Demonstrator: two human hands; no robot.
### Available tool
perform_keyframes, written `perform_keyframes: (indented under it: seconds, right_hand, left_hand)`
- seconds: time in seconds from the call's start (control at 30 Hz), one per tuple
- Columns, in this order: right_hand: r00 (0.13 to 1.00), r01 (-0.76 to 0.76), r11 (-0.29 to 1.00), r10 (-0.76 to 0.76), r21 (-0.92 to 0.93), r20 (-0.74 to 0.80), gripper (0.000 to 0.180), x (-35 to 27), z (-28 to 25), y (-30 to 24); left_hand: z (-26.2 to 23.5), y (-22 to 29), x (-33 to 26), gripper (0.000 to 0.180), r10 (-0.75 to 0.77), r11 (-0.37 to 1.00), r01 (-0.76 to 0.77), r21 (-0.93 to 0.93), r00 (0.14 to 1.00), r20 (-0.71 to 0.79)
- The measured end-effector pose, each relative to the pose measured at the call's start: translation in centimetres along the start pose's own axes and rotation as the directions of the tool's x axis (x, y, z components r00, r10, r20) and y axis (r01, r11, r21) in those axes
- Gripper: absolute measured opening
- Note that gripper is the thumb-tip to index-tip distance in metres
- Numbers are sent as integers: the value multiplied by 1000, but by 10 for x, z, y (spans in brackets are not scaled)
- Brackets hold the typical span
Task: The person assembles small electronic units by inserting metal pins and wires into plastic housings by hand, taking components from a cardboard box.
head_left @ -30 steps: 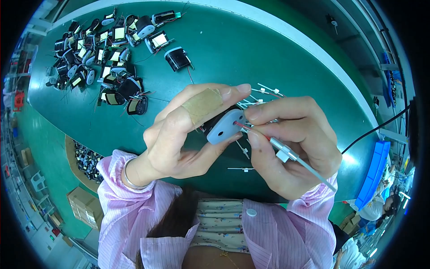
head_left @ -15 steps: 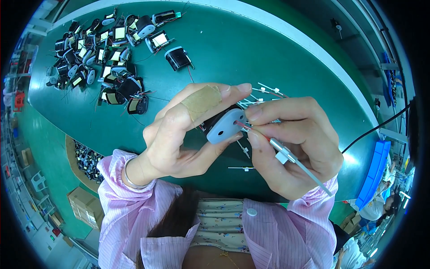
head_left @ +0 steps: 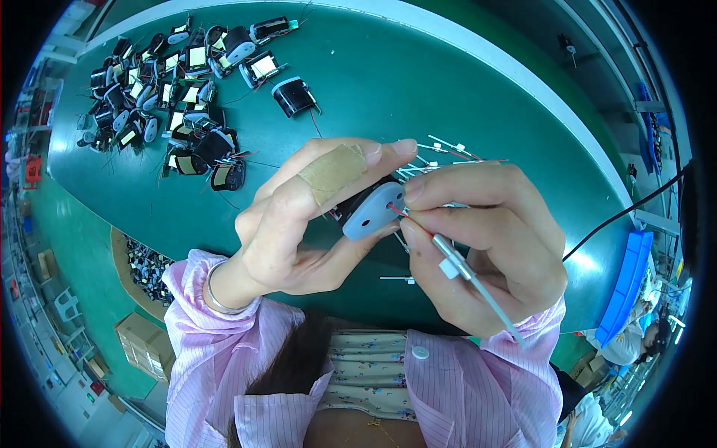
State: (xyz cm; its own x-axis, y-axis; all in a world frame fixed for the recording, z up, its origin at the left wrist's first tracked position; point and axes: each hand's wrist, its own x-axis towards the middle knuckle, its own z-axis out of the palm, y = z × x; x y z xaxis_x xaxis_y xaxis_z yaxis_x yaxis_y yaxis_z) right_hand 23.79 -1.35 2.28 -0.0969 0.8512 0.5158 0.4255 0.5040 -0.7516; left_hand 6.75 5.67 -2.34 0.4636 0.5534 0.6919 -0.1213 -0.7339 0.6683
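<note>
My left hand point(head_left: 299, 216) grips a small black device housing point(head_left: 374, 212) by its edges, its grey oval end face with several holes turned toward my right hand. Tan tape wraps a finger of that hand. Thin red wire point(head_left: 401, 213) runs from one hole in the end face to my right hand point(head_left: 485, 239), pinched between thumb and fingers. From the wire hangs a slim metal rod point(head_left: 467, 273) with a small white tab, lying across the right fingers. Behind both hands, several similar white-tabbed rods point(head_left: 441, 146) lie on the table, partly hidden.
A heap of black housings with wires point(head_left: 179, 89) covers the green table's point(head_left: 388, 75) far left, one housing point(head_left: 293, 97) lying apart. One loose rod point(head_left: 396, 279) is close to me. A blue tray point(head_left: 626, 287) is at the right edge. Left below stand a bin of small parts point(head_left: 146, 265) and a carton point(head_left: 144, 345).
My right hand has shifted slightly left, closer to the housing. The rod has swung left with it, and the wire shows more clearly. My left hand is nearly still.
</note>
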Motion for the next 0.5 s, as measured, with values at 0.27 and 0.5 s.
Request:
perform_keyframes:
  seconds: [0.27,0.5]
  right_hand:
    - [997,-65,996,67,-54,29,24,9,-4,5]
    - [991,-118,991,113,65,77,23,4,-8,1]
  left_hand:
    - [-10,0,7,54,-211,971,225,-79,965,153]
    - [-13,5,3,48,-316,920,335,-205,941,120]
